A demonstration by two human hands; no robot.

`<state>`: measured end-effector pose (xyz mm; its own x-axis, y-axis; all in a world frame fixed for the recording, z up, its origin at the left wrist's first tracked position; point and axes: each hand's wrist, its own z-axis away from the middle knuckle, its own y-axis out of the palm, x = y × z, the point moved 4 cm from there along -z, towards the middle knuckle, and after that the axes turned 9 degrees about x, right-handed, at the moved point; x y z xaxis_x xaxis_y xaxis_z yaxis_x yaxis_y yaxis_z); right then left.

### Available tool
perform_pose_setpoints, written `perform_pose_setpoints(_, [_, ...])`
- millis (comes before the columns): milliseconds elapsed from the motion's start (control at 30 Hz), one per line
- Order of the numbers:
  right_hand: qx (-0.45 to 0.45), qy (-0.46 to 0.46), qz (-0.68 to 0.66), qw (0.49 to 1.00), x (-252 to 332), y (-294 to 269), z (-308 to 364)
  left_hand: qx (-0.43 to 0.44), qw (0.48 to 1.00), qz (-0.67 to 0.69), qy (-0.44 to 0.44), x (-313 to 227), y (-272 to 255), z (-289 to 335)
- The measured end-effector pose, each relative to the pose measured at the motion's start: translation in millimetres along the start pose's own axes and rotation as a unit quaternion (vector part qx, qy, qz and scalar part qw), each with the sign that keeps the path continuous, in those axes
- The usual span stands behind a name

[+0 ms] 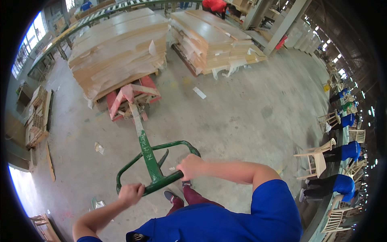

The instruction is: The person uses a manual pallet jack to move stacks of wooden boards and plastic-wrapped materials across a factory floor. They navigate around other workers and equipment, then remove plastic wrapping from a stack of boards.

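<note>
Both my hands grip the green loop handle of a pallet jack. My left hand is closed round the left end of its near bar. Around the right end of the same bar, my right hand is wrapped. A curved lever sits inside the loop, next to the shaft. The green and pale shaft runs away from me to the jack's worn red body. Beyond that body rises a tall stack of wooden panels, its sides partly covered in torn clear wrap.
Another wrapped panel stack stands right of the first. A roller conveyor runs behind them. Wood pieces are piled at left. People in blue work beside wooden chairs on the right. Scraps lie on the concrete floor.
</note>
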<state>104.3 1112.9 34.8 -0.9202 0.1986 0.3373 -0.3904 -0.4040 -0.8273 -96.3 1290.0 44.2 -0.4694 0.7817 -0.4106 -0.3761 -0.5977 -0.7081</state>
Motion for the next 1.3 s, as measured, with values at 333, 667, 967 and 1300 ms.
perform_pose_setpoints(333, [0.179,0.07,-0.028,0.981,3.1,166.4,-3.3,0.189,0.973,0.003,-0.134,18.2,176.7,-28.6])
perform_pose_setpoints(667, [0.061,0.024,-0.014,0.998,-4.8,-32.9,-1.3,0.082,0.991,0.066,-0.085,-2.7,-16.3,-11.8])
perform_pose_setpoints(967, [0.188,0.059,-0.003,0.98,2.5,186.1,-2.3,0.161,0.985,-0.003,-0.055,9.6,183.1,-31.1])
perform_pose_setpoints(1300, [0.042,0.043,-0.009,0.998,-8.0,-31.2,1.3,0.057,0.997,-0.01,-0.053,-11.3,-25.8,-6.7])
